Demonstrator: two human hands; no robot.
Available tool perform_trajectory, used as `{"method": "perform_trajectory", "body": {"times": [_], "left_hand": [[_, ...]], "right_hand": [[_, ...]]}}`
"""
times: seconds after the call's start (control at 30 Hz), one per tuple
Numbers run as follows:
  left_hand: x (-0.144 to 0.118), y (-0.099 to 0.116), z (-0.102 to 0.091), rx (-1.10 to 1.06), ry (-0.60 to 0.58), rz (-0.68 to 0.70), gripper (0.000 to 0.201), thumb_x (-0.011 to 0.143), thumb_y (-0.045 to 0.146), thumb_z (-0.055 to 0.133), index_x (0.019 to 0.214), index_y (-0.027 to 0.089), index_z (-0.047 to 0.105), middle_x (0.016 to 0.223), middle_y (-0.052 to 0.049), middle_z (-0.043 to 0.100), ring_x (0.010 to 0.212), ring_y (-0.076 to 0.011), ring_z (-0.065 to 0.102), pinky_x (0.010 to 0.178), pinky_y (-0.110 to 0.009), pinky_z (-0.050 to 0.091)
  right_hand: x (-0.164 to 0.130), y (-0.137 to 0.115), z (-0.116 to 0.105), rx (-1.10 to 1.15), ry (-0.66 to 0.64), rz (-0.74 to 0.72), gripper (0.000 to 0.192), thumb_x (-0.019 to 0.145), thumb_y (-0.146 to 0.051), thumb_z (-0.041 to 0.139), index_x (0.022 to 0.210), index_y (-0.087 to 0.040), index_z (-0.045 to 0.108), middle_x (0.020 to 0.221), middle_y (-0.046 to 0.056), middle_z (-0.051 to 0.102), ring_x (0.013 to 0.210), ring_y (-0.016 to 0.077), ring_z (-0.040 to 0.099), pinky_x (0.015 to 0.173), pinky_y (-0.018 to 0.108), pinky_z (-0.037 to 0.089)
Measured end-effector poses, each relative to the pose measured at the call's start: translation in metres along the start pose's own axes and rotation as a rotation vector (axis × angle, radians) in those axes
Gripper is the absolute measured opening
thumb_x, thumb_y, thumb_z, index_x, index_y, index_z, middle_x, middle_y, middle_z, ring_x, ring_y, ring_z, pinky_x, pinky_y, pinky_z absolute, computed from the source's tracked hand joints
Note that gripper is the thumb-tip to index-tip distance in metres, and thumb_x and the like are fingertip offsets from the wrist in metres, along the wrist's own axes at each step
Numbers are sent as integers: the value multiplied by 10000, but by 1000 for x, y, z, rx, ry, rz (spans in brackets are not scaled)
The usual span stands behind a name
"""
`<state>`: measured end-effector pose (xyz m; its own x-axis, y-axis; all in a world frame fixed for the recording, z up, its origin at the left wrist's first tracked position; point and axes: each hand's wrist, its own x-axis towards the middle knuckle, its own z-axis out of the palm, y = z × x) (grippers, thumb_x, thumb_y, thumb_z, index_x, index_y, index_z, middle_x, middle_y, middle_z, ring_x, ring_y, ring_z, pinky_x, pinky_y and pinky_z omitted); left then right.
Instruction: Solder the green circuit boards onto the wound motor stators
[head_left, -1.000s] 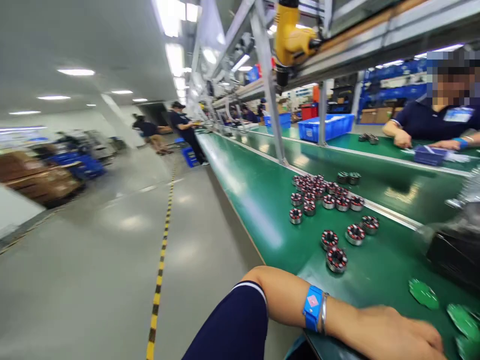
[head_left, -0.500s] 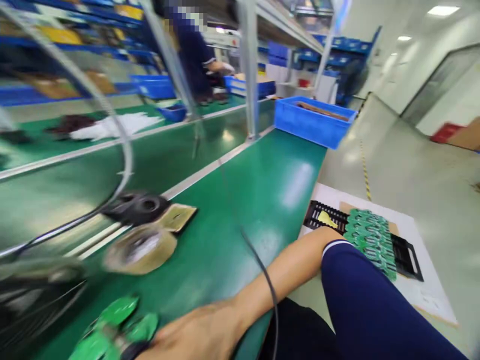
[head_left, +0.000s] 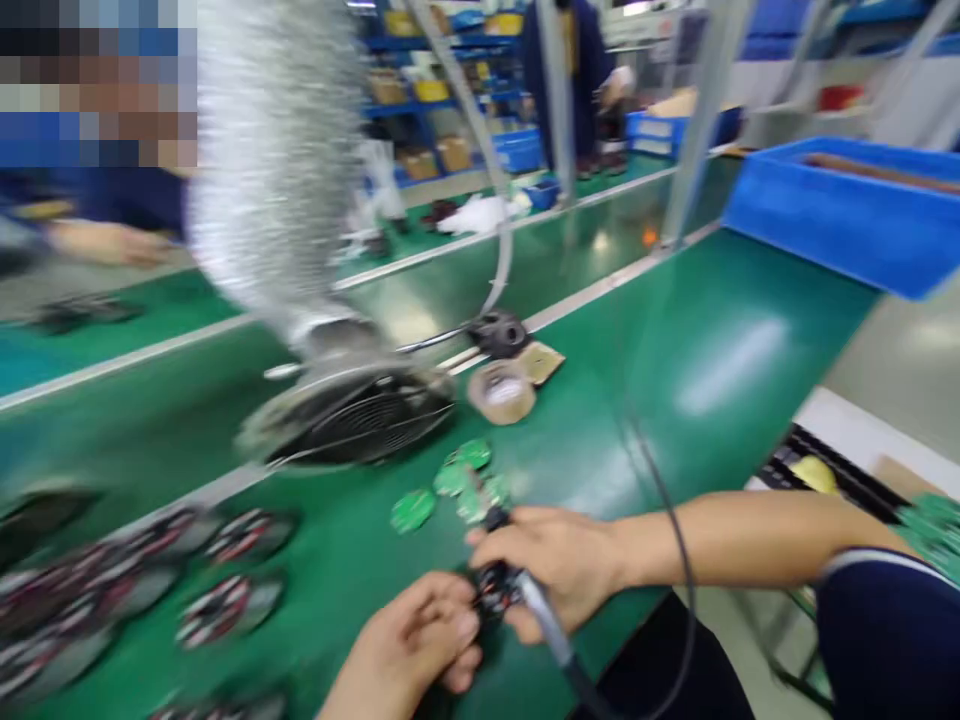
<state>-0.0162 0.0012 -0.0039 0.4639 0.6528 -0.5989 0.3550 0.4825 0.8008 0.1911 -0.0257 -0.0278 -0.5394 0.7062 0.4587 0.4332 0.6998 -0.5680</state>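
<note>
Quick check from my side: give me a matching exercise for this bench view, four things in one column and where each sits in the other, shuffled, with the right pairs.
Things:
1. blue bin
2. tape roll
3. green round boards
4. cabled tool

Places:
A. in the right hand, its cord trailing off right
B. far right edge of the green table
C. on the table just beyond both hands, near the left hand
D. beside the black fan grille, by a brown card

Pairs: 1-B, 2-D, 3-C, 4-A
</note>
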Motion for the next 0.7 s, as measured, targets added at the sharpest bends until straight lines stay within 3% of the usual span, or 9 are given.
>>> {"method": "perform_trajectory", "body": {"times": [0.1, 0.27, 0.43, 0.6, 0.7], "left_hand": [[-16, 1, -6, -120, 17, 8, 447, 581, 467, 846, 751, 161, 569, 549, 40, 559, 444, -85, 539, 449, -190, 460], [-8, 6, -24, -230, 127, 144, 457, 597, 460, 838, 713, 144, 530, 532, 46, 538, 448, -76, 535, 421, -166, 449], [-4, 0, -20, -232, 34, 212, 453, 655, 464, 794, 866, 125, 580, 695, 18, 571, 506, -85, 569, 439, -193, 483], [-6, -2, -12, -284, -137, 263, 545, 647, 458, 790, 1021, 112, 595, 917, -70, 642, 706, -139, 648, 617, -251, 538], [-9, -2, -9, -265, -117, 278, 512, 642, 389, 812, 1016, 117, 591, 905, -64, 651, 734, -124, 633, 662, -239, 518]], "right_hand": [[-5, 1, 0, 47, 134, -54, 510, 712, -206, 576, 1198, -164, 429, 1018, 108, 680, 1112, 242, 631, 895, 333, 537], [-6, 2, -20, 51, 92, -30, 514, 709, -208, 581, 1205, -144, 461, 1205, 171, 639, 1082, 262, 638, 882, 374, 558], [5, 27, -33, -234, 242, 90, 324, 855, -236, 592, 1159, -180, 496, 1063, 121, 698, 941, 225, 670, 823, 379, 569], [20, 43, -24, -292, 137, 72, 323, 814, -282, 690, 1077, -185, 528, 1052, 127, 693, 908, 259, 648, 775, 414, 560], [26, 43, -19, -303, 103, 62, 296, 811, -264, 688, 1049, -194, 527, 1074, 124, 691, 866, 257, 631, 747, 419, 548]]}}
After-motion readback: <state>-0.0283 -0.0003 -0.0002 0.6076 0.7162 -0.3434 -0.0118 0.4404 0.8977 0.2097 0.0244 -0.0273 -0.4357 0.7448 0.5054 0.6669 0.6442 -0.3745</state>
